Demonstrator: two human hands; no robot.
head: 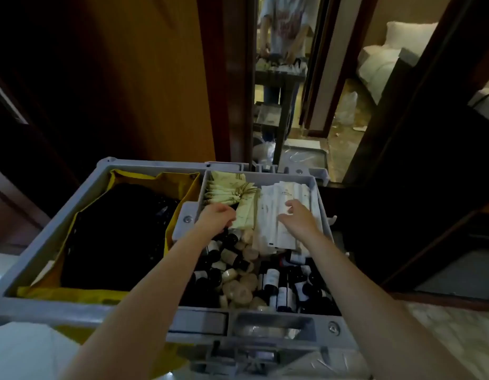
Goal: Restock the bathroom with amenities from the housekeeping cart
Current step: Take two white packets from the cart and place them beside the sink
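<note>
In the upper tray of the grey housekeeping cart (318, 193), the left grip (217, 219) closes its curled fingers on a cream packet (244, 216), just in front of the banded packet stack (224, 192). The right grip (298, 219) rests half-curled on the white sachets (279, 237); whether it pinches one I cannot tell. Below the tray lie small dark bottles (270, 278) and round soaps (239, 292). A yellow bag (180, 178) with a black liner (114, 237) fills the left compartment.
</note>
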